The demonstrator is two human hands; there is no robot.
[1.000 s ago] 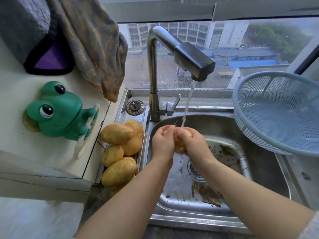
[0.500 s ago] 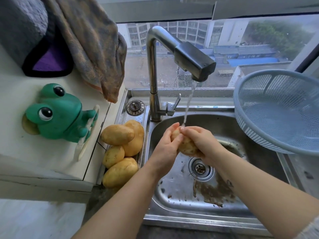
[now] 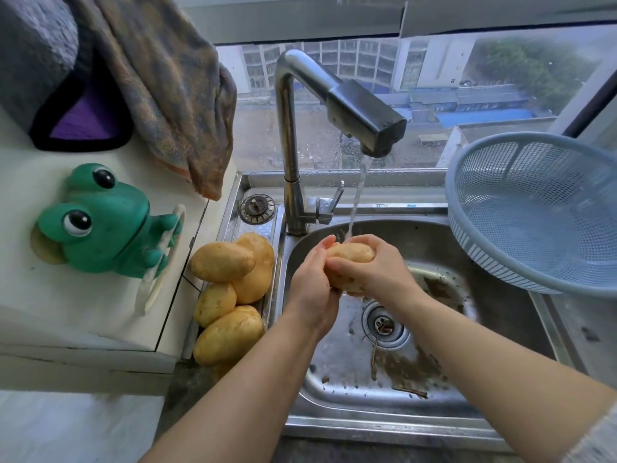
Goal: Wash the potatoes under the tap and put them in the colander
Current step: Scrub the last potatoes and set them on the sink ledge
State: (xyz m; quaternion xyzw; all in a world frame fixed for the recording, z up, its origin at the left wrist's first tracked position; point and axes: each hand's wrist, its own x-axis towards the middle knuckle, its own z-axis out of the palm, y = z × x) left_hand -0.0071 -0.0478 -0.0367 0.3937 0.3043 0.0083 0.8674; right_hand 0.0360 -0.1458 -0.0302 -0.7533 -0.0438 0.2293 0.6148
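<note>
Both hands hold one potato [image 3: 350,253] under the running stream from the tap [image 3: 364,123], above the steel sink [image 3: 467,409]. My left hand [image 3: 314,285] wraps its left side; my right hand [image 3: 377,269] grips it from the right, fingers curled over the top. Water strikes the potato's upper end. Several unwashed potatoes [image 3: 233,295] lie piled on the ledge left of the sink. A pale blue colander [image 3: 541,212] stands tilted and empty at the sink's right edge.
Brown dirt and debris lie around the sink drain [image 3: 384,325]. A green frog holder [image 3: 100,222] sits on the white counter at left, with a towel [image 3: 160,88] hanging above. A drain plug [image 3: 257,208] rests beside the tap base. The window is directly behind.
The potato has been turned between my hands, which shifted slightly; its long side now lies more across under the water. The drain shows more clearly than a second ago.
</note>
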